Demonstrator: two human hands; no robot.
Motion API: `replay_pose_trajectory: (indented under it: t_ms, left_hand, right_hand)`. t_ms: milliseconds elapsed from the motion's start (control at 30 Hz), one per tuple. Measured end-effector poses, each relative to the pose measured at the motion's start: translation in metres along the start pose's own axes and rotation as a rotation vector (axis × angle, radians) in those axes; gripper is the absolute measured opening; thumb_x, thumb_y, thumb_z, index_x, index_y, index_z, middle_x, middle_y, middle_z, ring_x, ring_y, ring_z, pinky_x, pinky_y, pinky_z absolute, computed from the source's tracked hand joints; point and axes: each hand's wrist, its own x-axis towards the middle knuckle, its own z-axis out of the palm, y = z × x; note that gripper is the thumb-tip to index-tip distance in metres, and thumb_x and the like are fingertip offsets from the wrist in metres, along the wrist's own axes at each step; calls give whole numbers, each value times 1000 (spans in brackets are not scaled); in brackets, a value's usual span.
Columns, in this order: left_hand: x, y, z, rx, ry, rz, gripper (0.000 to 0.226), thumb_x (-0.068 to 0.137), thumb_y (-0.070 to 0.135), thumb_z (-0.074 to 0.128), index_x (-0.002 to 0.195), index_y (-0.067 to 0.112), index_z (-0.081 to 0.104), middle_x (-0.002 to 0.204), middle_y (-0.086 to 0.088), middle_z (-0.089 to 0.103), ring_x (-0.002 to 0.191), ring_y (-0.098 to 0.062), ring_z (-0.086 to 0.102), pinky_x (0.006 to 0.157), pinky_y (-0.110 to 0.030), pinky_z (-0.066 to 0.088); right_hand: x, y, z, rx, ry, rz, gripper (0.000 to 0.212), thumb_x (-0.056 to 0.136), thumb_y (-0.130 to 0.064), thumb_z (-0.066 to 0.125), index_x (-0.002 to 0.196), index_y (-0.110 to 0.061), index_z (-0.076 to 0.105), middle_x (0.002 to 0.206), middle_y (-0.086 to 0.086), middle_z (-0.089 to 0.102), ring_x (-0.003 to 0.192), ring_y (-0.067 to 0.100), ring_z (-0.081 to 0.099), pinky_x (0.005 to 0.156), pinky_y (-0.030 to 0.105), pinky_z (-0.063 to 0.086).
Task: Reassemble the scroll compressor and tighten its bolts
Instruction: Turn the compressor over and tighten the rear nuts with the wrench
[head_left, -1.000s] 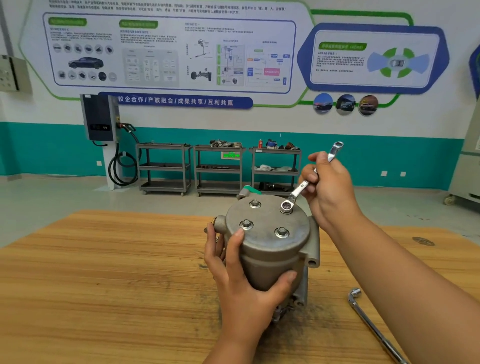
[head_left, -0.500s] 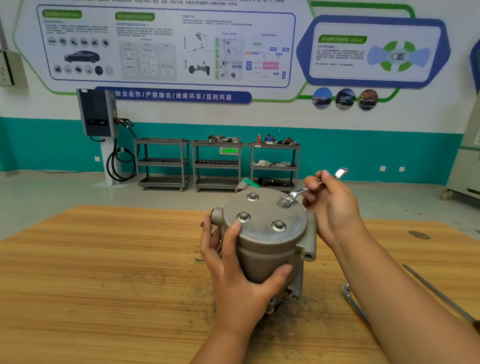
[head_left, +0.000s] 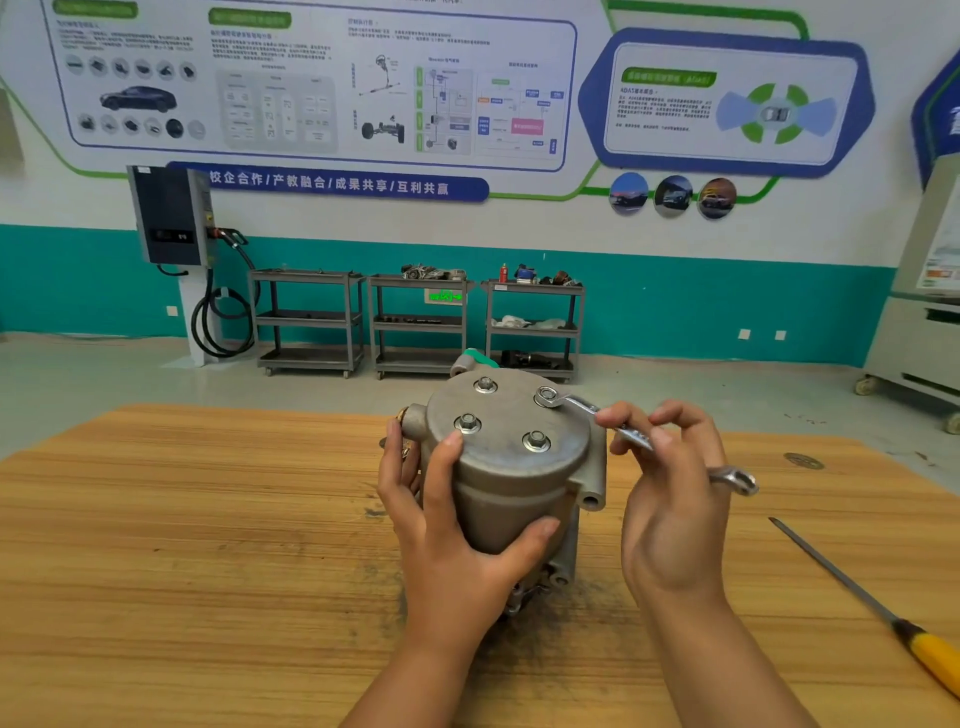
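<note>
Wooden table carries the scroll compressor, which stands on end with its cover face up. Left hand wraps the compressor's near-left side, thumb and fingers curled round the housing. Right hand, just right of the compressor, pinches the wrench shaft between fingertips and thumb. Screwdriver lies well right of the compressor. Wrench ring end sits on the cover's far-right bolt; three more bolts sit in the cover.

Left hand wraps around the compressor; right hand pinches the wrench.
</note>
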Motion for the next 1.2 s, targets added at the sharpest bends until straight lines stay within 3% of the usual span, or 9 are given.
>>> replay_pose_trajectory:
  t_ms: [133, 300, 400, 467, 567, 667, 833, 933, 1200]
  left_hand:
    - [1, -1, 0, 3, -3, 5, 83, 59, 59, 71, 130, 49, 29, 146, 28, 4, 143, 5, 6, 106, -19, 25]
    - [0, -6, -2, -15, 7, 4, 85, 59, 56, 74, 132, 48, 31, 151, 25, 3, 142, 5, 13, 104, -30, 33]
    - [1, -5, -3, -43, 22, -20, 84, 61, 56, 74, 133, 52, 30, 154, 22, 3, 143, 0, 17, 104, -41, 41]
    - [1, -2, -3, -54, 25, -28, 79, 65, 59, 72, 132, 54, 29, 153, 25, 1, 144, -7, 20, 103, -48, 44]
    - [1, -1, -3, -58, 30, -22, 73, 70, 58, 69, 130, 57, 28, 152, 30, -2, 145, -20, 23, 100, -55, 46]
    - [-1, -2, -2, -72, 42, -20, 80, 65, 45, 73, 131, 51, 29, 153, 27, -3, 146, -16, 19, 103, -56, 43]
    - [-1, -3, -1, -83, 76, -4, 81, 64, 43, 73, 132, 44, 30, 154, 15, 1, 146, -10, 17, 104, -43, 42]
    - [0, -4, -2, -77, 75, -26, 81, 62, 44, 74, 131, 47, 32, 154, 21, 1, 144, -21, 25, 102, -50, 46]
    - [0, -9, -1, -50, 57, -15, 86, 57, 53, 76, 130, 45, 32, 155, 18, 2, 145, -17, 22, 103, -39, 40]
  right_hand:
    - [-28, -1, 7, -162, -86, -152, 13, 86, -13, 48, 95, -18, 41, 96, 2, 71, 99, 14, 65, 84, 20, 48]
    - [-45, 4, 19, -565, -103, -306, 37, 83, -21, 44, 103, -52, 37, 111, -17, 66, 113, 31, 55, 94, 47, 41]
    - [-48, 7, 27, -776, -91, -463, 33, 82, -21, 48, 109, -36, 39, 110, -15, 65, 112, 0, 47, 89, 37, 34]
    - [-49, 11, 31, -875, -84, -535, 28, 84, -24, 52, 111, -25, 44, 105, -13, 61, 103, -9, 41, 87, 37, 31]
    - [-49, 15, 38, -988, -80, -652, 30, 85, -20, 57, 114, -20, 51, 104, -20, 51, 93, 1, 42, 85, 31, 27]
    - [-44, 16, 40, -1038, -88, -743, 29, 82, -15, 61, 108, -23, 53, 109, -27, 55, 89, 6, 45, 87, 28, 24]
    - [-36, 12, 40, -1041, -137, -764, 16, 81, -16, 64, 92, -21, 73, 105, -14, 69, 84, 10, 49, 85, 31, 25]
    - [-31, 5, 39, -1080, -223, -795, 19, 85, -16, 58, 89, -20, 76, 103, -13, 71, 84, 11, 50, 80, 35, 26]
    - [2, -29, 36, -983, -558, -972, 25, 95, -12, 50, 89, -6, 73, 94, 2, 72, 71, 18, 64, 63, 32, 41]
